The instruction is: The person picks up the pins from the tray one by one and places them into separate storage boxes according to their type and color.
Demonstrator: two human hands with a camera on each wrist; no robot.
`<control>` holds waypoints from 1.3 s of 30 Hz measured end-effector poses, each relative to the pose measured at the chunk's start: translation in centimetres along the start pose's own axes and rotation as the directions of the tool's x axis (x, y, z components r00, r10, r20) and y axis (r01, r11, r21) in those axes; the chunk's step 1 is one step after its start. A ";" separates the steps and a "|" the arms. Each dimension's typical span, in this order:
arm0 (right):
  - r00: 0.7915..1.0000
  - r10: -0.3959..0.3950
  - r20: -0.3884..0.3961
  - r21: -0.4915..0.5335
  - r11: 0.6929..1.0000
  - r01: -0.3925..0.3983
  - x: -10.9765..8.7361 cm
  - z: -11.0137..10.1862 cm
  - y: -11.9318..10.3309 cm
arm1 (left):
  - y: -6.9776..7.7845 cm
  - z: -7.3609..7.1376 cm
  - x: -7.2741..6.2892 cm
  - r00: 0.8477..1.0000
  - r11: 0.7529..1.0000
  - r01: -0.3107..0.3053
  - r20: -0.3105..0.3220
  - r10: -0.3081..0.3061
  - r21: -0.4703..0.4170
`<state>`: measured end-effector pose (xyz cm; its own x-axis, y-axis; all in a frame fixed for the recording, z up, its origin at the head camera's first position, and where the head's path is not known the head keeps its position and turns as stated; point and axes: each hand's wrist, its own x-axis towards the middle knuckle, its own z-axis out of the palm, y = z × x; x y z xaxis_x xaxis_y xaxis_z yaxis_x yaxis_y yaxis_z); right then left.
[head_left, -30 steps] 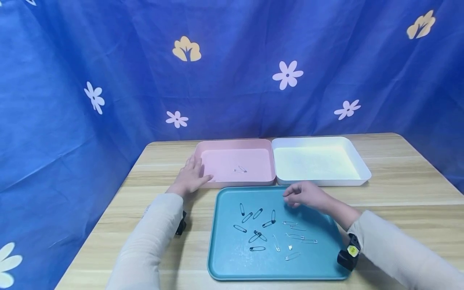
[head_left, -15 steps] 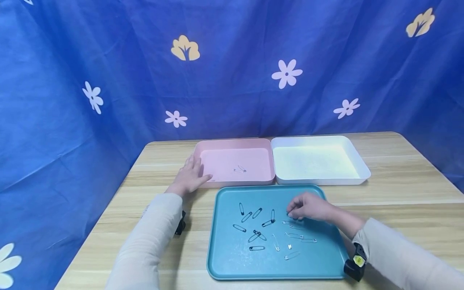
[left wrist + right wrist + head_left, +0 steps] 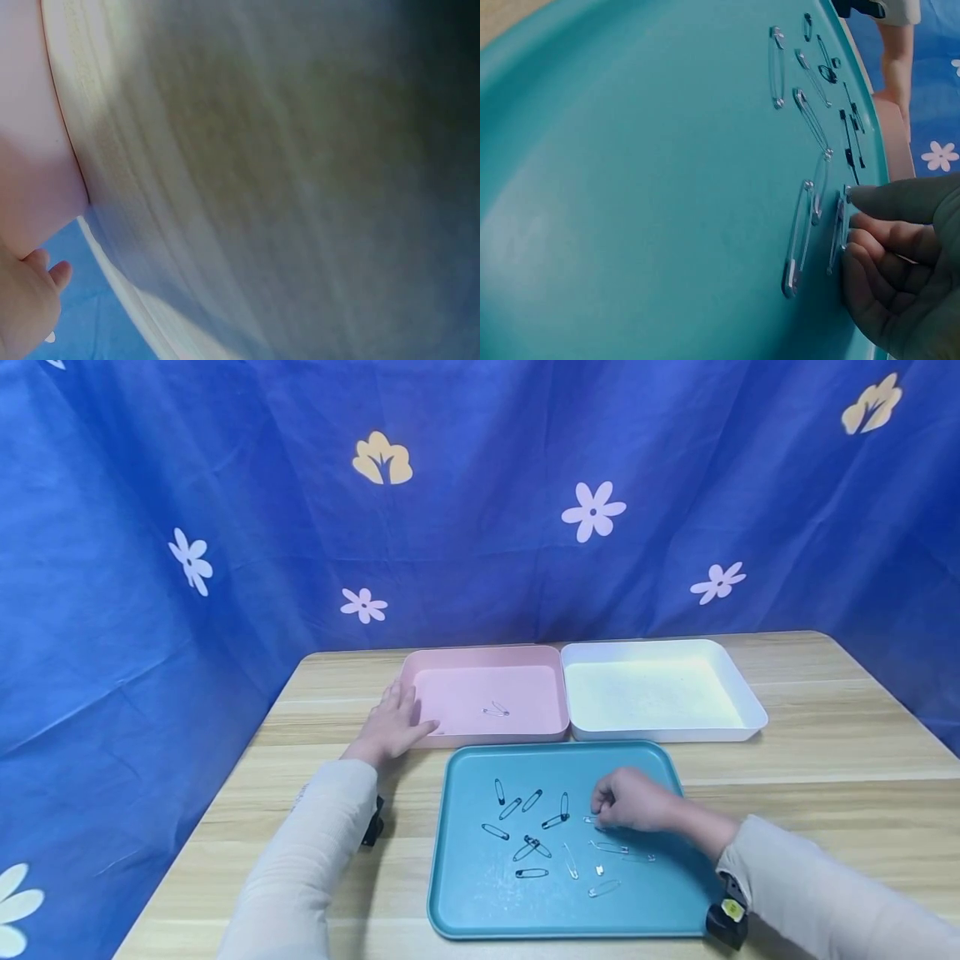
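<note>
My left hand (image 3: 390, 724) rests with fingers spread on the left side of the pink box (image 3: 453, 743), the thumb over its front rim. Several black safety pins (image 3: 532, 874) lie on the left half of the teal tray (image 3: 525, 927), and several silver safety pins (image 3: 609, 847) on the right half. Down at the tray, my right hand (image 3: 633, 799) curls its fingers and pinches at a silver safety pin (image 3: 844, 221) between thumb and fingertips. Another silver safety pin (image 3: 799, 236) lies close by. In the head view the hand covers most of the pinched pin.
Two silver safety pins (image 3: 497, 709) lie in the pink box. A white box (image 3: 663, 737) stands at its right, both behind the tray on the wooden table (image 3: 825, 727). A blue flowered cloth (image 3: 480, 527) hangs at the back and left.
My right hand has come down and towards me from the tray's back edge to the silver safety pins, its fingers closing in. My left hand has stayed on the pink box.
</note>
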<state>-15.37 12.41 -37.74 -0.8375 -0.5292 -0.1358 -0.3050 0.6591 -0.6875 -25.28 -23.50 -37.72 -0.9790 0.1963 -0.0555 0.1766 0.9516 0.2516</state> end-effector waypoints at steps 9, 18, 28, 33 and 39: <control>1.000 -0.025 -0.016 -0.040 0.999 0.024 0.3 0.3 -0.2 | -0.1 0.0 0.0 1.000 1.000 0.008 0.000 -0.008 0.002; 1.000 -0.019 0.003 -0.012 1.000 0.019 0.8 0.3 0.4 | -0.2 -0.1 -0.2 1.000 1.000 0.013 0.008 -0.013 0.005; 0.999 0.037 0.011 0.101 0.994 -0.038 1.3 0.0 0.4 | -0.2 0.0 -0.1 1.000 1.000 0.020 0.007 -0.020 0.010; 0.998 0.067 0.000 0.173 0.983 -0.065 1.7 -0.2 0.2 | -0.1 0.1 0.0 1.000 1.000 0.023 0.009 -0.023 -0.004; 0.998 0.058 -0.034 0.213 0.976 -0.050 2.3 -0.5 0.0 | -0.1 0.3 0.1 1.000 1.000 0.022 0.001 -0.022 0.000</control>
<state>-17.50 11.41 -37.69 -0.8688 -0.4714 -0.1513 -0.1595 0.5558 -0.8159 -25.32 -23.54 -37.99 -0.9825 0.1757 -0.0621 0.1551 0.9557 0.2501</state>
